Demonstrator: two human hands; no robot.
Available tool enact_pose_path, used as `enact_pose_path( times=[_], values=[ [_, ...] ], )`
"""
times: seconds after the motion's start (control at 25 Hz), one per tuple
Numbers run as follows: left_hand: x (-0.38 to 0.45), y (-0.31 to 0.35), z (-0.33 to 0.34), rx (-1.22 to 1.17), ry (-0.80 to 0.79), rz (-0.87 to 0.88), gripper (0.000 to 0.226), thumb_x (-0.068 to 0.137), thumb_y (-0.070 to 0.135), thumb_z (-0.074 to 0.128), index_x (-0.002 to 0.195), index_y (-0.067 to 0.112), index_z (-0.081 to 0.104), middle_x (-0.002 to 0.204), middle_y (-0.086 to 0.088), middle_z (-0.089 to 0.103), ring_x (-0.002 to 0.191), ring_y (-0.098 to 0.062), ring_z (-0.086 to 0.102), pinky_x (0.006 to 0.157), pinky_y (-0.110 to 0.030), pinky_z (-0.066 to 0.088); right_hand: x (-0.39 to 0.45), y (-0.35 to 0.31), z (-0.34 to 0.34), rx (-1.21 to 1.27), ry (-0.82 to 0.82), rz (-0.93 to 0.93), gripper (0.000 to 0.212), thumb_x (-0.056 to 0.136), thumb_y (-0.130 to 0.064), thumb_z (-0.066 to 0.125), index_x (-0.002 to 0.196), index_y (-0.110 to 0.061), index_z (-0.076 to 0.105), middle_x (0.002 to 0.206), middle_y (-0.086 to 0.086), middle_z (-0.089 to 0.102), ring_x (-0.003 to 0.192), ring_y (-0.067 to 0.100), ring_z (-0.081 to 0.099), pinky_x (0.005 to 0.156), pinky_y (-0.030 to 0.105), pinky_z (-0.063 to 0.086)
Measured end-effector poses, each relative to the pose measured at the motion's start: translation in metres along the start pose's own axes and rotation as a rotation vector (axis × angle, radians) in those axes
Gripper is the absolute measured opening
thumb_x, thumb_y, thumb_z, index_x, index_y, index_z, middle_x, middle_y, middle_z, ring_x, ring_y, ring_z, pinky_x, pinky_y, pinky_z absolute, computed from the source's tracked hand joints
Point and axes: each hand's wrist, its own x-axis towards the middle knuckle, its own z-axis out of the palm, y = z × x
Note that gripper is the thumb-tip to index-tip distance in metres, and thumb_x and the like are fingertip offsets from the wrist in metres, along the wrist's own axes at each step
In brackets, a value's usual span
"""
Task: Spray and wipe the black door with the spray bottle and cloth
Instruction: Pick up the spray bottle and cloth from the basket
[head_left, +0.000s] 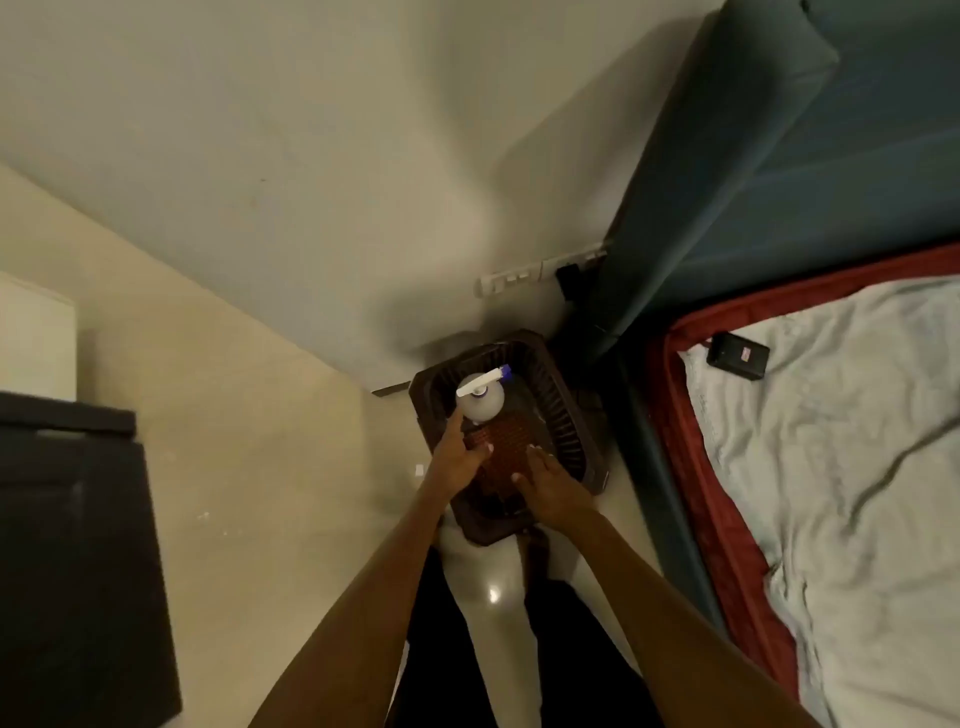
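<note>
Two hands reach into a dark slatted basket (566, 415) on the floor beside the bed (831, 467). Left hand (457, 457), fingers open, touches the white spray bottle (483, 397) standing upright inside. Right hand (550, 491) rests open on a brown cloth (501, 447) in the basket.

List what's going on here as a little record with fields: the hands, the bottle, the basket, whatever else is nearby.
left hand: open, reaching into the basket beside the bottle
right hand: open, over the brown cloth
white plastic spray bottle: upright in the basket, blue nozzle tip
dark brown slatted plastic basket: on the pale floor by the wall
bed: right of the basket, grey sheet, red edge
</note>
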Motion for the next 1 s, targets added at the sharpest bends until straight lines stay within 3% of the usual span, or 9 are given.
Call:
enact_pose_path(
  times=[0.08, 0.24, 0.32, 0.44, 0.56, 0.64, 0.68, 0.84, 1.0],
  values=[
    [0.027, -0.004, 0.0, -0.042, 0.012, -0.016, 0.08, 0.089, 0.01, 0.066, 0.153, 0.021, 0.02, 0.127, 0.002, 0.049, 0.087, 0.006, 0.053, 0.072, -0.01, 0.045, 0.018, 0.0, 0.008, 0.044, 0.009, 0.099, 0.068, 0.11, -0.045, 0.034, 0.164, -0.012, 0.008, 0.171, 0.012, 0.009, 0.157, 0.031, 0.015, 0.126, 0.046, 0.018],
    [0.072, -0.022, 0.002, -0.053, 0.016, 0.01, 0.074, 0.086, 0.018, 0.07, 0.149, 0.02, 0.031, 0.136, -0.001, 0.053, 0.119, -0.014, 0.054, 0.098, -0.027, 0.046, 0.053, -0.003, 0.025, 0.02, -0.015, 0.21, 0.069, 0.109, -0.041, 0.037, 0.165, -0.017, 0.005, 0.171, 0.01, 0.005, 0.156, 0.037, 0.015, 0.126, 0.05, 0.02],
    [0.094, -0.016, 0.004, -0.032, -0.001, 0.033, 0.06, 0.087, 0.013, 0.07, 0.14, 0.015, 0.044, 0.13, -0.002, 0.057, 0.115, -0.011, 0.054, 0.096, -0.02, 0.044, 0.071, -0.002, 0.034, -0.005, -0.023, 0.222, 0.072, 0.107, -0.043, 0.039, 0.165, -0.019, 0.003, 0.172, 0.01, 0.005, 0.154, 0.041, 0.017, 0.122, 0.054, 0.028],
    [0.121, -0.007, 0.006, -0.017, 0.035, 0.076, 0.036, 0.089, 0.01, 0.067, 0.124, 0.008, 0.06, 0.115, -0.006, 0.066, 0.098, -0.006, 0.06, 0.079, -0.005, 0.046, 0.092, -0.004, 0.042, -0.052, -0.007, 0.237, 0.078, 0.104, -0.042, 0.047, 0.165, -0.023, 0.001, 0.172, 0.008, 0.002, 0.151, 0.043, 0.023, 0.117, 0.056, 0.037],
    [0.139, -0.012, 0.01, 0.034, 0.025, 0.174, 0.035, 0.089, 0.015, 0.068, 0.122, 0.005, 0.063, 0.114, -0.006, 0.068, 0.105, -0.008, 0.059, 0.095, -0.021, 0.048, 0.11, -0.009, 0.043, -0.136, 0.059, 0.209, 0.089, 0.099, -0.042, 0.057, 0.165, -0.026, -0.001, 0.172, 0.005, -0.005, 0.156, 0.041, 0.006, 0.124, 0.06, 0.019],
    [0.142, -0.016, 0.013, 0.069, 0.023, 0.272, 0.034, 0.088, 0.014, 0.069, 0.12, 0.004, 0.064, 0.111, 0.0, 0.067, 0.103, -0.006, 0.059, 0.097, -0.023, 0.047, 0.121, -0.011, 0.044, -0.206, 0.068, 0.188, 0.1, 0.094, -0.047, 0.065, 0.164, -0.027, -0.004, 0.171, 0.005, -0.012, 0.155, 0.041, -0.01, 0.122, 0.063, 0.004],
    [0.142, -0.016, 0.013, 0.076, 0.03, 0.309, 0.032, 0.088, 0.014, 0.07, 0.118, 0.004, 0.065, 0.109, -0.001, 0.068, 0.102, -0.009, 0.062, 0.095, -0.024, 0.049, 0.127, -0.012, 0.044, -0.237, 0.078, 0.181, 0.104, 0.091, -0.048, 0.068, 0.164, -0.027, -0.003, 0.171, 0.006, -0.013, 0.155, 0.041, -0.013, 0.122, 0.064, 0.004],
    [0.15, -0.019, 0.012, 0.127, 0.101, 0.379, 0.029, 0.084, 0.022, 0.075, 0.106, 0.004, 0.068, 0.097, -0.011, 0.073, 0.092, -0.021, 0.069, 0.086, -0.04, 0.058, 0.142, -0.012, 0.044, -0.285, 0.149, 0.223, 0.103, 0.082, -0.045, 0.078, 0.161, -0.028, 0.015, 0.167, 0.012, 0.007, 0.153, 0.045, 0.007, 0.121, 0.063, 0.016],
    [0.136, -0.005, 0.002, 0.112, 0.132, 0.386, 0.04, 0.077, 0.023, 0.081, 0.106, -0.002, 0.068, 0.096, -0.014, 0.073, 0.091, -0.02, 0.07, 0.084, -0.032, 0.057, 0.129, -0.016, 0.045, -0.165, 0.228, 0.269, 0.068, 0.094, -0.037, 0.068, 0.152, -0.021, 0.036, 0.162, 0.015, 0.027, 0.148, 0.04, 0.028, 0.119, 0.059, 0.031]
  ],
)
